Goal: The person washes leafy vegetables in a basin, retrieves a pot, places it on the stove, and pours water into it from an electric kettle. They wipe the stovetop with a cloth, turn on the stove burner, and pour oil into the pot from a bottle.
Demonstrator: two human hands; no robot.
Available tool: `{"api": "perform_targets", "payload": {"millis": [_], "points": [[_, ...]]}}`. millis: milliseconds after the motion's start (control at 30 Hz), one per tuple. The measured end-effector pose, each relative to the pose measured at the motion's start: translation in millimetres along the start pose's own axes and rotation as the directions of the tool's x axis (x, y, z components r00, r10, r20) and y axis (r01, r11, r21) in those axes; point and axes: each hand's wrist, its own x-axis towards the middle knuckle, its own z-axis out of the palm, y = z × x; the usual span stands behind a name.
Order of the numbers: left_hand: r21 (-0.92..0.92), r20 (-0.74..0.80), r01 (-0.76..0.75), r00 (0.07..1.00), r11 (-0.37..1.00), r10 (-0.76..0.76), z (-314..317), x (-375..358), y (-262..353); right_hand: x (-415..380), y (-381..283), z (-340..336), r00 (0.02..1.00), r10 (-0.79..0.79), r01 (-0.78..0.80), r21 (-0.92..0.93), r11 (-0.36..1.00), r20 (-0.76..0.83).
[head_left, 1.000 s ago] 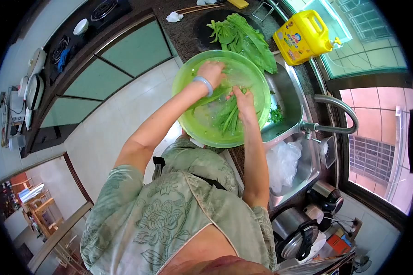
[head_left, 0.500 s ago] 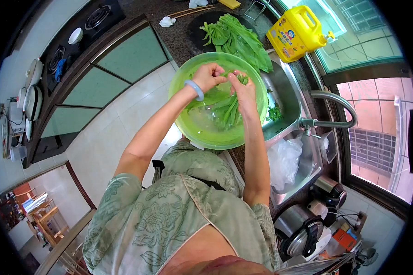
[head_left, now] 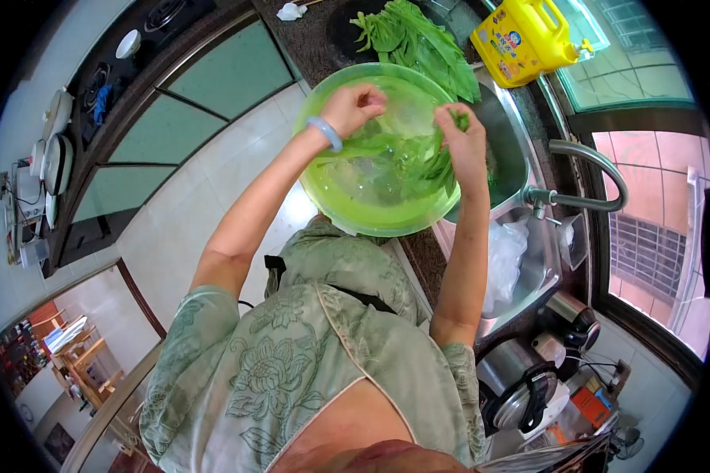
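Held in the right hand (head_left: 464, 148), closed with thumb against fingers: a bunch of long, bright green leafy vegetables (head_left: 435, 170), hanging at the right side of a round, translucent lime-green plastic basin (head_left: 379, 229); probably light, limp and slippery when wet, likely to bruise or tear at the leaves, so best taken by the firmer stems, several together, with a gentle squeeze. Loosely curled, above the far left part of the basin: the left hand (head_left: 357, 109), fingertips near the thumb; cannot tell whether fully closed or pinching anything. Below, in what looks like water: more loose green leaves (head_left: 363, 147), toward the left wall. Farther out, beyond the far rim, on the dark speckled stone surface (head_left: 308, 49): a heap of broad green leaves (head_left: 414, 47), near a yellow plastic jug with a handle (head_left: 521, 43). Just right of the basin: a stainless steel sink (head_left: 508, 142) with a curved metal tap (head_left: 599, 203)
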Motion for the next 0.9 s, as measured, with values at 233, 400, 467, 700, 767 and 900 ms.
{"api": "perform_targets", "payload": {"millis": [233,400,467,700,767,900], "points": [[-0.108,0.177,-0.086,0.979,0.99,0.105,20.8,5.8,44.9,-12.7,2.5,19.1,0.99,-0.033,0.091,-0.425,0.901,0.14],[-0.023,0.161,-0.063,0.985,0.998,0.066,30.6,4.0,45.2,-13.9,20.8,22.5,0.975,-0.188,0.217,-0.348,0.912,0.114],[0.057,0.108,-0.093,0.99,0.994,0.087,39.7,-1.6,48.3,-15.5,24.3,27.4,0.984,-0.155,0.176,-0.356,0.918,0.086],[-0.277,0.207,0.154,0.974,0.948,-0.098,50.4,-5.1,30.6,-17.8,40.9,26.9,0.973,0.139,-0.076,0.314,0.946,-0.184],[-0.1,0.142,0.026,0.99,0.995,-0.011,48.1,-5.1,3.5,-14.2,39.9,7.4,0.945,0.217,-0.087,0.449,0.889,-0.246],[0.651,0.02,-0.322,0.913,0.688,0.408,47.9,-17.8,-14.7,-18.8,31.5,-13.7,0.976,0.161,-0.047,0.583,0.811,-0.146]]}}
